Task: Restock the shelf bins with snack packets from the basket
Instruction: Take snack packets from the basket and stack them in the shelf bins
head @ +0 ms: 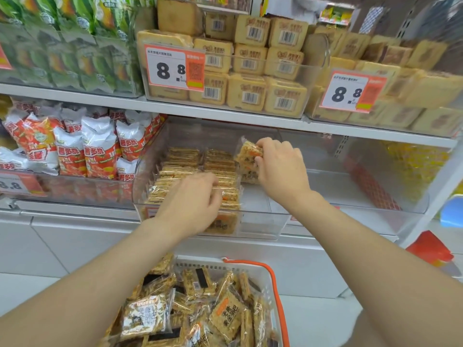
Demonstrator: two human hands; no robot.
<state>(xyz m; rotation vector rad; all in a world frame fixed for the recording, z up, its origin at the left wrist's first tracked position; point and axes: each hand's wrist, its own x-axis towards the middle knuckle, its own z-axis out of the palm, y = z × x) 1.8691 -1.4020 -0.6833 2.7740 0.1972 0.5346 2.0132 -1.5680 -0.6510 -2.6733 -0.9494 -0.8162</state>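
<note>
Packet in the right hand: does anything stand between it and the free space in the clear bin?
Nothing visible does. The right hand holds the packet inside the clear bin, beside the stacked rows, with bare bin floor to its right. The left hand rests on the front rows, off to the side.

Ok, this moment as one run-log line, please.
step: restocking | left hand: touches packet rows, grip unclear | right hand: holds snack packet inside clear bin | basket: many packets

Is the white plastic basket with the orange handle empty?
No, the white plastic basket with the orange handle is piled with clear-wrapped golden snack packets.
</note>
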